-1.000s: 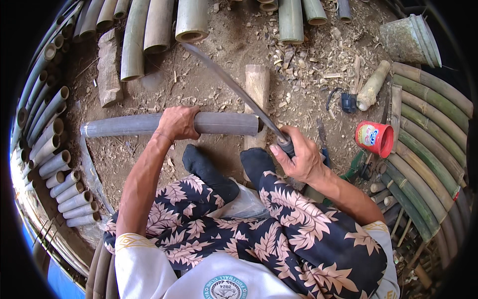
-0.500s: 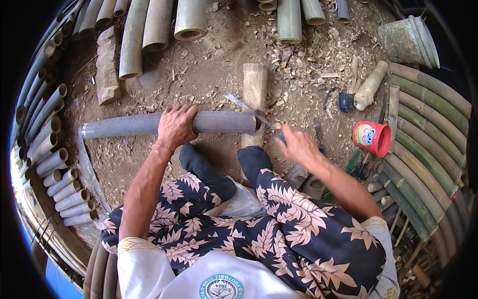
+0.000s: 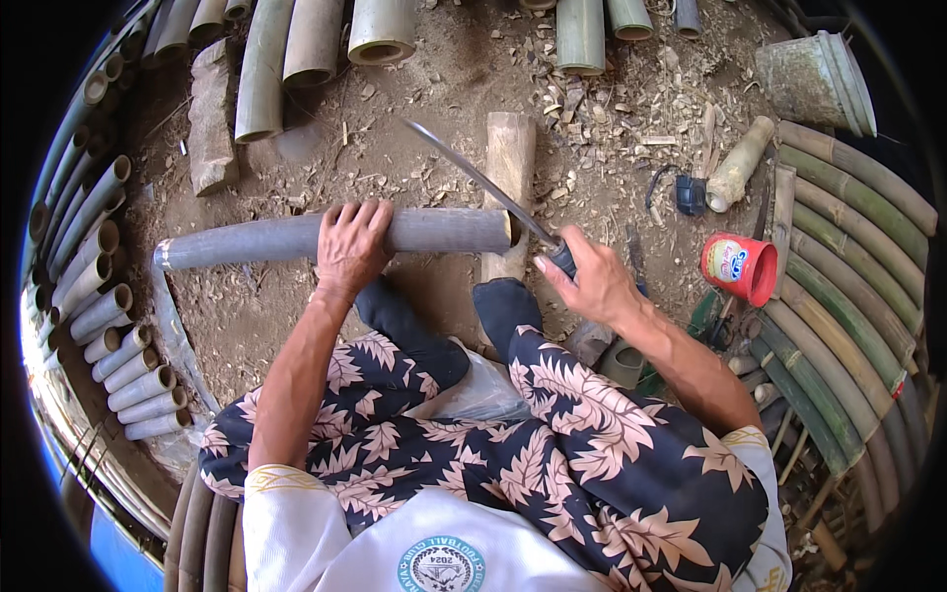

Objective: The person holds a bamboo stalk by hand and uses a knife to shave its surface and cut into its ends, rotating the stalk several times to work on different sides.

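A grey bamboo tube [image 3: 256, 238] lies crosswise in front of my feet, its right end resting on a wooden block [image 3: 511, 158]. My left hand [image 3: 352, 245] is closed over the top of the tube, right of its middle. In my right hand [image 3: 594, 279] is the dark handle of a long-bladed knife [image 3: 464, 166]. The blade slants up and left, crossing over or just beside the tube's open right end; I cannot tell whether it touches.
Cut bamboo tubes [image 3: 387, 30] line the far side, and more are stacked at the left. Split bamboo strips [image 3: 838, 247] lie at the right. Near them are a red tub [image 3: 738, 268], a black object [image 3: 690, 195] and a dirty bucket [image 3: 817, 84]. Wood chips litter the ground.
The knife was blurred by motion and lower at the tube's end; now its blade is sharp and points farther up and left. My right hand has shifted slightly. The left hand keeps its hold.
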`<state>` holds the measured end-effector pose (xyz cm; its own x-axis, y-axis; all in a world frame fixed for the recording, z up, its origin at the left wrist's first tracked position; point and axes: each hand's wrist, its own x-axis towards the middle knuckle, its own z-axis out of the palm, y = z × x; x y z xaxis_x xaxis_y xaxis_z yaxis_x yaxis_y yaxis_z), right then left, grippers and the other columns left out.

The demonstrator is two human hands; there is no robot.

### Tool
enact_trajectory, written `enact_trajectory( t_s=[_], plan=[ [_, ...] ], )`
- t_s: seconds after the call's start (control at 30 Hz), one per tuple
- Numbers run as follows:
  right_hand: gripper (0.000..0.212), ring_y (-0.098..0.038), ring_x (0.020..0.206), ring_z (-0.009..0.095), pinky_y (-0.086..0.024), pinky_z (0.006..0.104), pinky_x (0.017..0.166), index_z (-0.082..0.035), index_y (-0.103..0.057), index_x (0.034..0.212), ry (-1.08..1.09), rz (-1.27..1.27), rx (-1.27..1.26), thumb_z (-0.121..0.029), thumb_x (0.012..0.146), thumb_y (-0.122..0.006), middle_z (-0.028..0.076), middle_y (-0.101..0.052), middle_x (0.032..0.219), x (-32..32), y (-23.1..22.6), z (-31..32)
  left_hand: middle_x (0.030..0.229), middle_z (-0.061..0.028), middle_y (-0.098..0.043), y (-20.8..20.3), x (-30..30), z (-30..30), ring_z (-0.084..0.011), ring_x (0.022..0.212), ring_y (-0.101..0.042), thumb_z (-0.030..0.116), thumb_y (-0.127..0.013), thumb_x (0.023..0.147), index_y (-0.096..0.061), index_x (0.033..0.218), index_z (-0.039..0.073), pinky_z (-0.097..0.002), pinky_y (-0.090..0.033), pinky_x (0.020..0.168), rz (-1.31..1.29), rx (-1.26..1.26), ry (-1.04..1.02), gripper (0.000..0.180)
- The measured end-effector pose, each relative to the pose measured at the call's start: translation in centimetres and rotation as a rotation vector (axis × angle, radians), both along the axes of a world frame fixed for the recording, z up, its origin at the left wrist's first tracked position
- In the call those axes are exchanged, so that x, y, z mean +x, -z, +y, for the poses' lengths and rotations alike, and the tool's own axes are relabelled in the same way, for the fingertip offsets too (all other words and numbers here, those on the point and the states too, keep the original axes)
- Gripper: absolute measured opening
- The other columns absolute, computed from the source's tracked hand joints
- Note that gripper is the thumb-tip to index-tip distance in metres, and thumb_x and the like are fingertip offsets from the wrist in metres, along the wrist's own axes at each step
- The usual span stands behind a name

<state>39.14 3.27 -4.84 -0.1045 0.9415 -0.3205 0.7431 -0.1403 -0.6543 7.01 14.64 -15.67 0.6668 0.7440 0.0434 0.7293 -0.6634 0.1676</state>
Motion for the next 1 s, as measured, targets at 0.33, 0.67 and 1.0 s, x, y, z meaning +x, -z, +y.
enact_trajectory(
  t_s=[0.33, 0.67, 1.0],
  plan=[
    [0.033, -0.066, 0.076, 0.050, -0.051, 0.0545, 0.067, 0.000, -0.054, 0.105, 0.051, -0.184, -0.291, -0.029, 0.093, -0.066, 0.027, -0.066, 0.076, 2.5, 4.7, -2.8, 0.117, -0.0101, -0.057, -3.1, 0.1, 0.7, -0.0280, 0.115, -0.054, 0.034, -0.078, 0.073, -0.051, 0.128, 0.011, -0.0462, -0.038, 0.104, 0.121, -0.233, 0.059, 0.066],
    [0.034, -0.064, 0.081, 0.051, -0.050, 0.0534, 0.070, -0.003, -0.053, 0.113, 0.145, -0.109, -0.242, -0.027, 0.093, -0.065, 0.027, -0.065, 0.081, 1.4, 2.8, -4.5, 0.116, -0.0127, -0.065, -5.2, -0.5, 7.7, -0.0312, 0.113, -0.062, 0.035, -0.081, 0.062, -0.057, 0.136, 0.023, -0.0458, -0.050, 0.094, 0.385, -0.593, 0.183, 0.078],
    [0.034, -0.067, 0.070, 0.038, -0.053, 0.0433, 0.062, 0.003, -0.056, 0.113, 0.091, 0.083, 0.189, -0.025, 0.095, -0.064, 0.023, -0.064, 0.082, -1.1, -2.1, -1.3, 0.107, -0.0168, -0.070, -3.6, 2.3, 7.8, -0.0350, 0.103, -0.067, 0.045, -0.085, 0.061, -0.062, 0.121, 0.010, -0.0449, -0.053, 0.090, 0.408, -0.665, 0.151, 0.073]
  ],
)
